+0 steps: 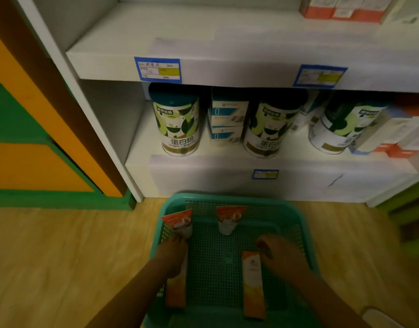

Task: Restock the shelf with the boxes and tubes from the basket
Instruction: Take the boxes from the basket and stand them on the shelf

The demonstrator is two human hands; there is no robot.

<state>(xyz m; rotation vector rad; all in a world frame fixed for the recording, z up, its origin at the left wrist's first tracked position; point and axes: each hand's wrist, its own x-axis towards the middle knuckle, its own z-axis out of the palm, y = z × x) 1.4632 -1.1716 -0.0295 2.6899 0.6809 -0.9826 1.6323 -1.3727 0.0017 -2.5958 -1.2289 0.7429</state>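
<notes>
Left hand [171, 253]: low in the frame, left of the middle, reaching down into the basket. Its fingers are bent over the bottom end of the left tube, and it lies on top of the left box. I cannot tell if it has a firm hold on either one.
Left tube [178, 223]: stands leaning on the basket's left wall, orange end up.
Left box [175, 292]: long and orange, lying flat under the left hand.
Basket [229, 197]: green, on the floor, at the bottom middle of the frame, just in front of the shelf.
Right tube [228, 220]: leans on the far wall, with no hand on it.
Right box [253, 285]: long and orange, lying flat.
Right hand [283, 255]: curled, fingers down beside the top of the right box. It looks like it holds nothing yet.
Shelf [142, 41]: the upper board is bare on the left.
Step now: I think it is picking things out of the basket.
Next move: close the fingers tight, lift up, and set the things on the bare board.
</notes>
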